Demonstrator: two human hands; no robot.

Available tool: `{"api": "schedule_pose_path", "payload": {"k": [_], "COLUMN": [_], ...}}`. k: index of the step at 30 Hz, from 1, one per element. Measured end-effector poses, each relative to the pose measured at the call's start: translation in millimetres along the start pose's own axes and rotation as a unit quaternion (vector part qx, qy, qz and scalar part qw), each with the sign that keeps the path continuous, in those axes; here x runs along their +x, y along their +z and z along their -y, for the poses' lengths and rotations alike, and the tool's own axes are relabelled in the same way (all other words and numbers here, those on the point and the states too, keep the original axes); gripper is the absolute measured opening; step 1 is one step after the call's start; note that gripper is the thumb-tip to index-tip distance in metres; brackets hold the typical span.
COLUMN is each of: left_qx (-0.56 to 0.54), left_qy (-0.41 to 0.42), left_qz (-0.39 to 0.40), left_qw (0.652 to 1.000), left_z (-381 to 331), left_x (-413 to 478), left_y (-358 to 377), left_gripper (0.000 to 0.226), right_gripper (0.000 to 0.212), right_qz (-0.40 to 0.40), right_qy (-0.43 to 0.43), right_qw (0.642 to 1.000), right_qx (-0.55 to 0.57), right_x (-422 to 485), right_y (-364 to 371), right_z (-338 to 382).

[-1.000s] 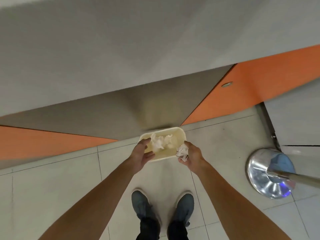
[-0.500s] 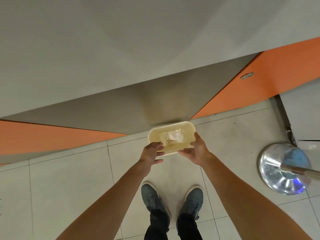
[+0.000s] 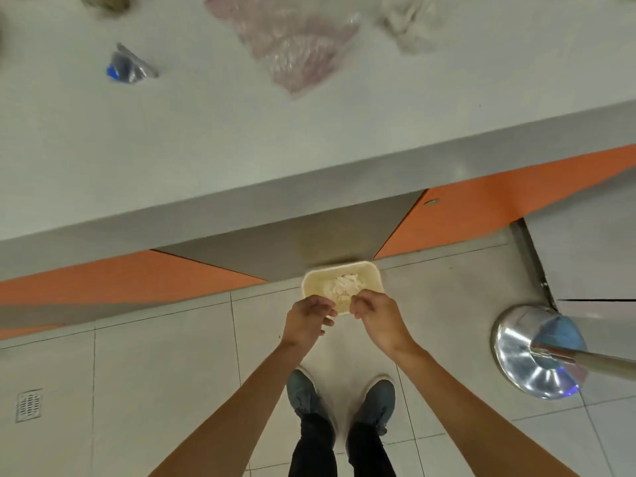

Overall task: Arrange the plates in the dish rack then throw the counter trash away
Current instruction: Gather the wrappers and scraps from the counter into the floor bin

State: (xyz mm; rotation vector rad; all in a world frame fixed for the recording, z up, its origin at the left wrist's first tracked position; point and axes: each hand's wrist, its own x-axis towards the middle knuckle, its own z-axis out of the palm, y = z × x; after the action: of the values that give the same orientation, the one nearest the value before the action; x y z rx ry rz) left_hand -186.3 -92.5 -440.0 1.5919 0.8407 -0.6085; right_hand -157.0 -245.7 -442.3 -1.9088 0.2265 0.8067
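Counter (image 3: 206, 160) trash blurred, bin (image 3: 316, 284) half-hidden

Soft, even indoor light is falling over everything I am looking down at, neither harsh nor dim, and my forearms are casting only faint shadows on the floor tiles (image 3: 165, 373). The countertop (image 3: 206, 139) is shading the grey panel (image 3: 292, 235) beneath its edge. Bright glare is streaking across the polished steel base (image 3: 526, 359) on my right, with a blue glint low on it. The crumpled plastic wrap (image 3: 296, 43) and small packet (image 3: 129, 65) at the top are smearing with motion blur. The wide lens is bending the counter edge and stretching the corners.
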Motion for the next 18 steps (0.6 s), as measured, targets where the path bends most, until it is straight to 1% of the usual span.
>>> {"api": "schedule_pose_path", "payload": {"k": [4, 9, 15, 18], "left_qx": [0.046, 0.043, 0.041, 0.074], "left_qy": [0.091, 0.201, 0.296, 0.331], "left_qz": [-0.017, -0.045, -0.080, -0.089], "left_qw": [0.995, 0.978, 0.951, 0.937], "left_z": [-33.9, -90.9, -145.0, -170.1], "left_x": [-59.1, -146.2, -219.6, -238.0], "left_y": [-12.5, -28.0, -44.3, -55.5], "left_gripper": [0.020, 0.021, 0.018, 0.016], "right_gripper": [0.022, 0.022, 0.022, 0.020], "right_qz": [-0.009, -0.023, -0.034, -0.045], "right_qy": [-0.120, -0.238, -0.331, -0.367], "right_qw": [0.989, 0.962, 0.928, 0.912], "right_qx": [-0.081, -0.131, -0.167, -0.180], "right_x": [-45.5, -105.7, -154.3, -159.3], "right_y": [-17.8, -44.8, -75.4, -86.0], "right_z": [46.8, 109.6, 178.8, 209.3]}}
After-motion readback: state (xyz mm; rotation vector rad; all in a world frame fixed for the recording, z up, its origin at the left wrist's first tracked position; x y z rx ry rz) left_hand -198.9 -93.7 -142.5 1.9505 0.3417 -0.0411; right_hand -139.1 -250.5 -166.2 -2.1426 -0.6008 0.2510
